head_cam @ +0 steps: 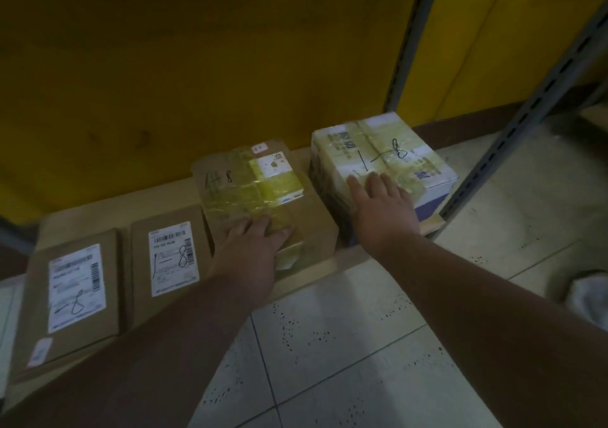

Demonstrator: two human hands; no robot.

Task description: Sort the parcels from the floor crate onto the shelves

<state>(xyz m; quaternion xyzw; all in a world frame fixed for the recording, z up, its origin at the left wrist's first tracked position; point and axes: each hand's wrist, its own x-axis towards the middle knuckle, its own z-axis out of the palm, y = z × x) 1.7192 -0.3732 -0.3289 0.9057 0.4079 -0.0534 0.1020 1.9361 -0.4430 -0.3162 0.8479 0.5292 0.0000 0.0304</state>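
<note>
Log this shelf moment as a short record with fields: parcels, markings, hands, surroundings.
parcels: four in a row on the low wooden shelf: two flat brown cardboard parcels, a taped brown cardboard box, a white taped box
markings: handwritten "1-8" on the middle two and the white one; the leftmost is partly legible
left hand: flat on the taped brown box
right hand: flat on the white box
surroundings: yellow back wall, grey metal upright, tiled floor

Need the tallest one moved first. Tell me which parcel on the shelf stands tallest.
The white parcel at the right end, under the right hand. It rises above the taped brown parcel beside it; the two flat brown parcels lie lowest.
</note>
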